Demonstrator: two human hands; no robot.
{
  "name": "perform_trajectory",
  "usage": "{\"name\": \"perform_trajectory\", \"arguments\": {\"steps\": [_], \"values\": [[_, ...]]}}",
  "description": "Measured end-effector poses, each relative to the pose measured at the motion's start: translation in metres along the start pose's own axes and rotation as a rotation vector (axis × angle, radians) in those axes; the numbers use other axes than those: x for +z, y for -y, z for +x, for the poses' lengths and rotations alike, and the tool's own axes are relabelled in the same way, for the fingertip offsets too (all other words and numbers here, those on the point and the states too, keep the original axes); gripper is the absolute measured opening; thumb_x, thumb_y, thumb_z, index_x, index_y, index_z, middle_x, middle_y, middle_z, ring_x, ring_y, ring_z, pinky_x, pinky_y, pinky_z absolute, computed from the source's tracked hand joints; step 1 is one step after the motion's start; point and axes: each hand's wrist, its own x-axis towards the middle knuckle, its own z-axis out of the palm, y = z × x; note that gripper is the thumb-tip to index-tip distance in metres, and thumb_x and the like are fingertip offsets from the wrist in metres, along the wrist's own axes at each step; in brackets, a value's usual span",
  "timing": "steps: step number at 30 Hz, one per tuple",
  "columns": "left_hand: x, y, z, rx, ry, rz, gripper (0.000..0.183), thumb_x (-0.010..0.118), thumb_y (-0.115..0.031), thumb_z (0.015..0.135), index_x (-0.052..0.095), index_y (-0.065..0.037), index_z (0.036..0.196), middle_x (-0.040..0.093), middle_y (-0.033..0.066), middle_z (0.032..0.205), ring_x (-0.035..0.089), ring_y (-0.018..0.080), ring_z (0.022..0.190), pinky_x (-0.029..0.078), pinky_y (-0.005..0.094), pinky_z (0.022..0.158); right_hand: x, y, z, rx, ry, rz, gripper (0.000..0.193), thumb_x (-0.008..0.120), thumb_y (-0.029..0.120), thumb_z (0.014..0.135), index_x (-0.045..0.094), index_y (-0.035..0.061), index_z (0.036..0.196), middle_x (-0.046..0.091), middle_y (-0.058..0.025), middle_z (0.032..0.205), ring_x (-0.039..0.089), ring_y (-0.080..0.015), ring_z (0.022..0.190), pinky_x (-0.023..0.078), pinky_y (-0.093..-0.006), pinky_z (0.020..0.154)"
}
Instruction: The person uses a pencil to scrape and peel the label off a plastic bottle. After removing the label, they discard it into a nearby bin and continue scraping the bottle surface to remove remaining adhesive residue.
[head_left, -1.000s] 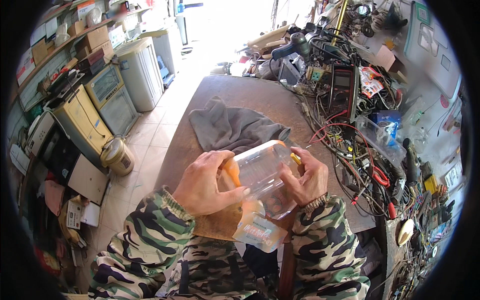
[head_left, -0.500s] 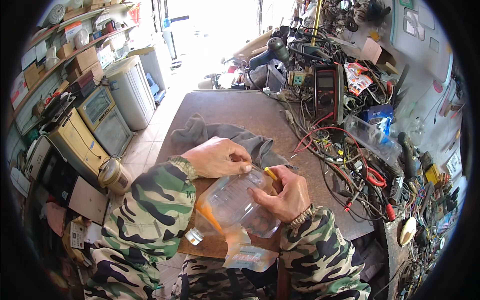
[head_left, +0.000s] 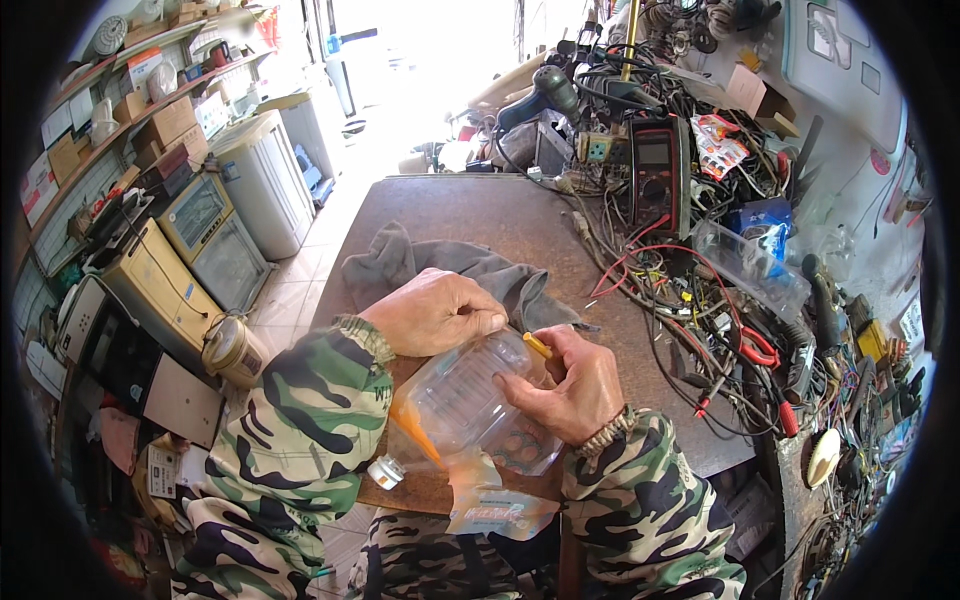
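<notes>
A large clear plastic bottle (head_left: 455, 395) lies on its side at the near edge of the table, its white-ringed neck (head_left: 386, 472) toward the lower left. An orange-and-white label (head_left: 495, 508) hangs partly loose from its near side. My left hand (head_left: 440, 312) is closed, thumb and fingers pinching at the bottle's far edge. My right hand (head_left: 572, 388) is closed round a thin yellow tool (head_left: 538, 344), only one end of which shows; its thumb presses on the bottle wall. The tool's kind is hidden. Behind my hands lies a crumpled grey cloth (head_left: 465, 272).
On the right of the brown table (head_left: 480, 215) lie tangled cables, a multimeter (head_left: 655, 180), red-handled pliers (head_left: 758, 348) and a clear plastic container (head_left: 750, 268). A heat gun (head_left: 540, 98) rests at the back. Old appliances (head_left: 265, 185) and a bucket (head_left: 235, 350) stand left.
The yellow tool's visible end has shifted slightly left and tilted. Both hands keep their places on the bottle, and the view has moved a little.
</notes>
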Motion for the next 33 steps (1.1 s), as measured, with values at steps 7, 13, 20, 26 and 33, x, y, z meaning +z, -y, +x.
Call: {"name": "perform_trajectory", "arguments": {"steps": [7, 13, 20, 26, 33], "values": [[0.015, 0.007, 0.011, 0.150, -0.094, -0.004, 0.025, 0.081, -0.018, 0.093, 0.080, -0.001, 0.111, 0.077, 0.0108, 0.098, 0.073, 0.0208, 0.087, 0.058, 0.0340, 0.081, -0.005, 0.002, 0.000, -0.006, 0.012, -0.041, 0.059, 0.088, 0.042, 0.078, 0.072, -0.0024, 0.112, 0.075, -0.0183, 0.085, 0.076, -0.0315, 0.077, 0.059, -0.0400, 0.071], [0.015, 0.007, 0.011, 0.073, -0.108, -0.112, 0.020, 0.083, -0.014, 0.090, 0.081, 0.000, 0.105, 0.078, 0.0099, 0.097, 0.072, 0.0182, 0.088, 0.057, 0.0333, 0.082, -0.005, 0.002, 0.000, 0.002, 0.017, -0.042, 0.060, 0.089, 0.042, 0.078, 0.071, -0.0026, 0.113, 0.076, -0.0188, 0.086, 0.076, -0.0313, 0.078, 0.059, -0.0397, 0.071], [0.011, 0.024, 0.011, -0.050, -0.095, -0.285, 0.019, 0.079, -0.014, 0.096, 0.077, 0.004, 0.101, 0.075, 0.0049, 0.091, 0.065, 0.0097, 0.081, 0.054, 0.0275, 0.076, -0.005, -0.001, 0.000, 0.023, 0.021, -0.022, 0.060, 0.089, 0.042, 0.077, 0.072, -0.0034, 0.112, 0.075, -0.0187, 0.086, 0.075, -0.0307, 0.077, 0.059, -0.0390, 0.071], [0.010, 0.020, 0.006, -0.161, -0.113, -0.199, 0.018, 0.075, -0.012, 0.096, 0.073, 0.005, 0.102, 0.075, 0.0047, 0.089, 0.065, 0.0078, 0.078, 0.054, 0.0255, 0.073, 0.001, -0.007, -0.001, -0.027, -0.033, 0.000, 0.060, 0.089, 0.041, 0.076, 0.072, -0.0038, 0.112, 0.074, -0.0170, 0.083, 0.073, -0.0285, 0.073, 0.057, -0.0385, 0.068], [0.008, 0.019, -0.016, -0.213, -0.134, -0.631, 0.020, 0.070, -0.009, 0.100, 0.064, 0.005, 0.112, 0.073, 0.0058, 0.088, 0.066, 0.0086, 0.076, 0.052, 0.0214, 0.067, -0.002, 0.015, -0.001, -0.007, 0.021, -0.011, 0.059, 0.092, 0.039, 0.074, 0.072, -0.0040, 0.108, 0.075, -0.0178, 0.086, 0.074, -0.0289, 0.074, 0.058, -0.0384, 0.069]]}}
